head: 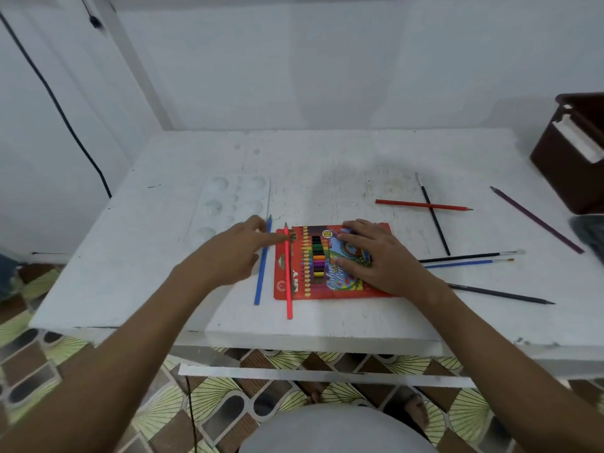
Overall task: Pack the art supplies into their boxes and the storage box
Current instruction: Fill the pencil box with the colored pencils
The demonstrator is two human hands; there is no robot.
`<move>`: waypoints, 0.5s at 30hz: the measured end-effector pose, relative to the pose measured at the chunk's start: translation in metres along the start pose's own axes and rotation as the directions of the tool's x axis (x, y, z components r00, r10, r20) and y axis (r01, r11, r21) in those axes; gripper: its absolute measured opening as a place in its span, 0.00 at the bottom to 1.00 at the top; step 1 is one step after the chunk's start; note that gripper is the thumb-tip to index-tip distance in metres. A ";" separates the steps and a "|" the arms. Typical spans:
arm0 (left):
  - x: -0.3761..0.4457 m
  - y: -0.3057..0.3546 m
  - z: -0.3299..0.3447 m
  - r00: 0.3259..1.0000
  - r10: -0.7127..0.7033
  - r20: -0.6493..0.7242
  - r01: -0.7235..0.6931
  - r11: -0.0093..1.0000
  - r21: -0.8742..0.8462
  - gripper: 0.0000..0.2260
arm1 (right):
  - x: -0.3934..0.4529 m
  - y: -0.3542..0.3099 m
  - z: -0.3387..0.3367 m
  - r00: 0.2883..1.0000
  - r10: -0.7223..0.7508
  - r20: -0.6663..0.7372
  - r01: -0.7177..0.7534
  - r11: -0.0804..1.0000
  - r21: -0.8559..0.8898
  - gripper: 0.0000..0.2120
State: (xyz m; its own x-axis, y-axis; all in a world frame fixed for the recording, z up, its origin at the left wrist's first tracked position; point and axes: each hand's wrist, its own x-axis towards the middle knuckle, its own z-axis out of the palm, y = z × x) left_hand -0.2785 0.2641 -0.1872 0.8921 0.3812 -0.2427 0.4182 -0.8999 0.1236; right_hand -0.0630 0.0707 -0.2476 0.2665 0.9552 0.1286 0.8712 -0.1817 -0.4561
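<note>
We see a white worktop (327, 158) with a flat red pencil box (330, 261) lying near its front edge. Our right hand (379, 256) lies flat on the right part of the box, fingers straight and spread, pressing it down. Our left hand (240, 248) reaches toward the top left corner of the box, and its fingertips meet at the tip of a pink pencil (288, 273); it looks like a pinch, but we cannot tell for sure. The pink pencil lies along the left side of the box and sticks out past its near edge. Just left of it a blue pencil (262, 266) lies on the worktop beside the box. A white paint tray (228, 204) with round dips sits behind our left hand. To the right, well apart from the box, a red pencil (421, 205) lies crossed by a black brush (434, 217). Nearer to us lie another black brush (470, 256), a blue brush (464, 263) just beside it, and a dark pencil (500, 293). A purple pencil (536, 219) lies slanted near the right edge. A brown storage box (568, 165) stands at the far right corner of the worktop.
</note>
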 end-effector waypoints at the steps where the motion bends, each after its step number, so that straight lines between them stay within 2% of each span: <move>1: 0.005 -0.003 0.000 0.997 0.070 0.022 -0.072 0.992 0.108 0.27 | 0.000 0.000 0.000 1.000 0.000 -0.001 0.000 1.000 0.000 0.29; 3: 0.014 -0.006 0.000 0.988 0.146 0.048 -0.153 0.967 0.202 0.26 | 0.000 -0.001 0.000 1.000 0.001 -0.004 -0.001 1.000 -0.001 0.29; 7: 0.017 -0.013 0.003 0.970 0.239 -0.038 -0.227 0.953 0.202 0.19 | 0.000 0.000 0.001 1.000 0.009 -0.007 -0.009 1.000 0.002 0.31; 11: 0.012 -0.020 0.005 0.941 0.323 -0.099 -0.279 0.908 0.311 0.13 | 0.000 0.000 0.002 1.000 0.012 -0.009 -0.012 1.000 0.005 0.32; 15: 0.006 -0.019 -0.006 0.876 0.479 -0.052 -0.401 0.784 0.473 0.22 | -0.001 0.000 0.002 1.000 0.001 -0.015 -0.001 1.000 0.005 0.32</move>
State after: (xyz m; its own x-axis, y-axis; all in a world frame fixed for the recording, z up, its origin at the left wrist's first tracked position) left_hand -0.2805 0.2848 -0.1854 0.9908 -0.0865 -0.1038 -0.1110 -0.9591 -0.2605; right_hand -0.0642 0.0701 -0.2491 0.2734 0.9514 0.1417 0.8691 -0.1813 -0.4602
